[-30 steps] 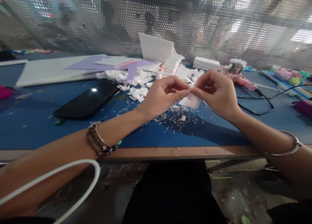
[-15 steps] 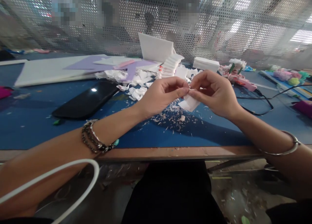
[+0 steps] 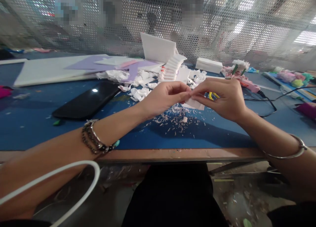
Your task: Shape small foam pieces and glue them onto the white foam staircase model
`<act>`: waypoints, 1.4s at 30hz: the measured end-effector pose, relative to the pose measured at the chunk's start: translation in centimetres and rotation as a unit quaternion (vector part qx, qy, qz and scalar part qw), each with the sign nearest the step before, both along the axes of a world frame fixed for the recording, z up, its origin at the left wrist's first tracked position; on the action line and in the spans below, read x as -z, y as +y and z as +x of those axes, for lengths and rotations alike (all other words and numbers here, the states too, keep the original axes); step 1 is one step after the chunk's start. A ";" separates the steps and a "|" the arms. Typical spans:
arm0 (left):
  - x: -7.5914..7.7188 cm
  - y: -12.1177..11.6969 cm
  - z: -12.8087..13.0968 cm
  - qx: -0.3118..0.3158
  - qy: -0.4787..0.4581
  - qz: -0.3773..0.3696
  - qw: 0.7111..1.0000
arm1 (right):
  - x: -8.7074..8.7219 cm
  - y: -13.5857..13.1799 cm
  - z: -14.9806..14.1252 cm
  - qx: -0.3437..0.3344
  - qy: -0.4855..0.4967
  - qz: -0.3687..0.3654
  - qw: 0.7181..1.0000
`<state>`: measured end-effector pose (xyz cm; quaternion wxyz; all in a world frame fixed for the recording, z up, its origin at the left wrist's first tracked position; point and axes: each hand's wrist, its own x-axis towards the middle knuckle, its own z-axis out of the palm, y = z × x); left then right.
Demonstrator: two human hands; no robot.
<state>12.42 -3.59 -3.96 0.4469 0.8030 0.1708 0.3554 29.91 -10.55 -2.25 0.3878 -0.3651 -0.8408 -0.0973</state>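
Note:
My left hand [image 3: 166,98] and my right hand [image 3: 221,97] meet above the blue table, thumbs and fingertips pinched together. Between them they hold a small piece of white paper [image 3: 196,104], which hangs below the right fingers. Its upper edge is hidden by my fingertips. Under the hands lie fine pale shavings [image 3: 172,120] on the tabletop. Just behind them are crumpled white paper scraps [image 3: 139,93] and a row of folded white pieces with red-orange ends [image 3: 170,69]. Something with yellow loops [image 3: 212,95] shows behind my right fingers.
A dark phone [image 3: 86,102] lies left of my forearm. White and purple sheets [image 3: 54,70] cover the back left. At the right are a pink tool [image 3: 251,86] with a black cord, and colourful pompoms [image 3: 287,76]. A perforated metal screen [image 3: 128,29] stands behind.
My right hand has turned flatter, its fingers stretched more toward the left hand. The paper has shifted slightly right, and the yellow loops have come into view behind the fingers.

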 end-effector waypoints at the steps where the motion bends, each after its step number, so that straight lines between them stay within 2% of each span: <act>1: 0.0 -0.1 0.0 0.002 0.002 -0.008 1.000 | 0.0 0.0 0.0 0.002 -0.007 0.004 1.000; 4: 0.1 -0.3 0.2 -0.007 0.001 -0.027 1.000 | 0.2 0.0 -0.1 0.019 -0.001 0.003 1.000; 7: 0.3 -0.3 0.2 -0.023 -0.026 -0.020 0.999 | 0.5 0.1 -0.3 0.027 0.051 -0.016 0.998; 12: 0.3 -0.4 0.0 -0.037 -0.056 0.019 0.998 | 1.0 0.5 -0.6 -0.003 0.146 -0.064 0.987; 20: -0.1 -0.6 0.1 -0.042 -0.070 0.039 0.996 | 1.1 0.6 -0.7 -0.018 0.172 -0.090 0.981; 25: 0.1 0.0 0.2 -0.018 -0.071 -0.026 0.997 | 0.5 0.4 -0.5 -0.025 0.126 -0.068 0.989; 31: -0.2 -0.1 0.2 0.010 -0.046 -0.138 0.989 | -0.1 0.3 0.3 -0.022 -0.012 -0.026 0.999; 37: -0.2 -0.1 0.3 0.006 -0.039 -0.197 0.980 | -0.6 0.3 0.6 -0.025 -0.063 0.001 0.998; 42: 0.1 0.2 0.3 0.034 -0.028 -0.211 0.976 | -0.4 0.3 0.7 -0.023 -0.077 0.025 0.996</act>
